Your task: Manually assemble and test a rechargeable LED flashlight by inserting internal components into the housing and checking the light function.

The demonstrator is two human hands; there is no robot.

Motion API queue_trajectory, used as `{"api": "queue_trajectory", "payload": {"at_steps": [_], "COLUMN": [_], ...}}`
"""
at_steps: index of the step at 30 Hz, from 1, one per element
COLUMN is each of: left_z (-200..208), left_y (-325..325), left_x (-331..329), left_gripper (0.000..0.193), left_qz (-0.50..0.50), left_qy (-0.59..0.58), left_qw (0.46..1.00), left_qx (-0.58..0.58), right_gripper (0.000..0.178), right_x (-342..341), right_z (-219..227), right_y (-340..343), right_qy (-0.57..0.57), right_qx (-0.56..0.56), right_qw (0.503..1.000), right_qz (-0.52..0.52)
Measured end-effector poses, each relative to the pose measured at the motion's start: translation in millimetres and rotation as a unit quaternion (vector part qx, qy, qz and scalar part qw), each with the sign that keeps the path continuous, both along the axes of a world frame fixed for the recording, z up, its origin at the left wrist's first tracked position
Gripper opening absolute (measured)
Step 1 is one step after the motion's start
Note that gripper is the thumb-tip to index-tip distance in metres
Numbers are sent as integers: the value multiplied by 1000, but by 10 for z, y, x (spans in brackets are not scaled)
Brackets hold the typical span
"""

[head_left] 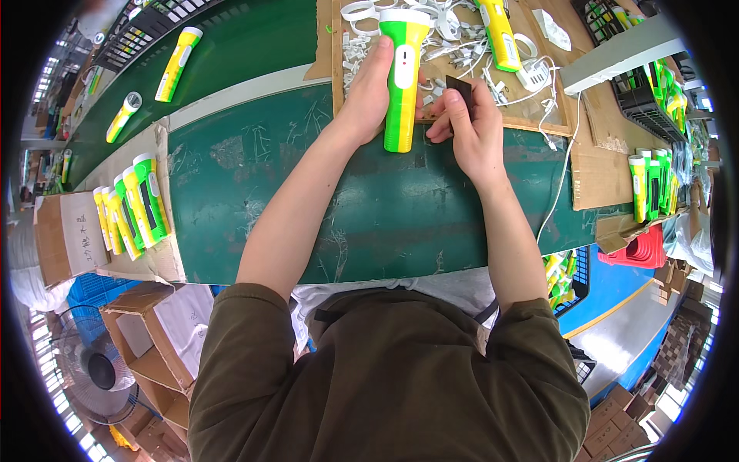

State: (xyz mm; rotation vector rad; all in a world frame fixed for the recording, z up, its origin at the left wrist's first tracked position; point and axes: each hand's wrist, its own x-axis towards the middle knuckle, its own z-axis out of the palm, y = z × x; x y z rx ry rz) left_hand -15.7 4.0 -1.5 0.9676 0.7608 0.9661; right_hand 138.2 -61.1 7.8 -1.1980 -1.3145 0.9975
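Note:
In my left hand is a yellow and green flashlight with a white head, upright in the picture, its white switch panel toward me. The fingers wrap round its left side and back. Just right of it, my right hand pinches a small dark flat piece between thumb and fingers; its exact kind is unclear. Beyond both hands a shallow wooden tray holds white rings, small white connectors and cables. Another yellow and green flashlight lies across these parts, beside a white charger block.
A green worktable lies under my arms. At left a cardboard box holds several flashlights; two more lie on the green belt. A white cable hangs over the table's right part. Black crates stand right, and a fan lower left.

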Motion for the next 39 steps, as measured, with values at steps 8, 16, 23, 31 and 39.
{"api": "queue_trajectory", "payload": {"at_steps": [8,16,23,31,39], "left_z": [-31,-8,7,33,10], "left_y": [21,21,20,5,16], "left_x": [3,13,-12,4,-9], "left_gripper": [68,60,57,57,55], "left_qz": [6,-1,-23,-8,-17], "left_qy": [-14,-30,-24,-31,-28], "left_qw": [1000,999,999,999,998], "left_qx": [-12,-20,-41,-39,-49], "right_gripper": [25,23,27,24,22], "right_x": [7,-1,2,10,14], "right_z": [-27,-6,-59,-66,-48], "right_y": [2,-6,16,15,5], "right_qy": [-81,-103,-114,-137,-160], "right_qx": [28,46,53,64,79], "right_qw": [996,994,992,989,984], "right_qz": [27,8,-10,-3,1]}}
